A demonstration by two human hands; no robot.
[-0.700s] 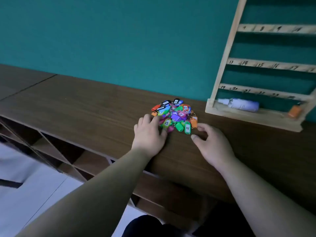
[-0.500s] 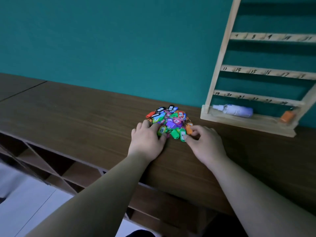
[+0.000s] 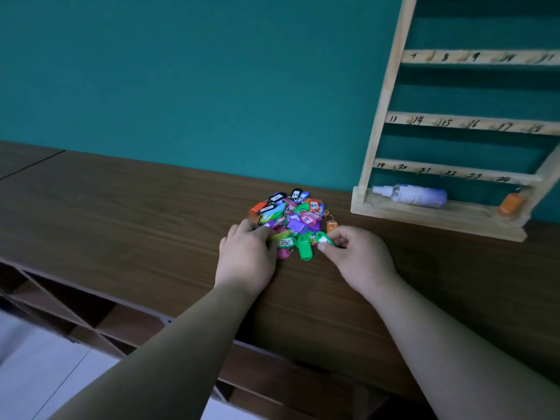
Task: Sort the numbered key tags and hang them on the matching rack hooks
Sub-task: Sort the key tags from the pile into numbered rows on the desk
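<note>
Green key tag (image 3: 323, 238) pinched by right hand (image 3: 360, 262) fingers (image 3: 341, 236) — lift clear of pile (image 3: 298, 218), read number; left hand (image 3: 247, 262) rests on pile, fingers loosely laid over it

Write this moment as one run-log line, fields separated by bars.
step: sorting | left hand: rests on tag pile | right hand: pinches green tag | rack: untouched

The right grip (image 3: 360, 256), earlier open beside the pile (image 3: 291, 219), now pinches a green tag (image 3: 323, 238).
</note>
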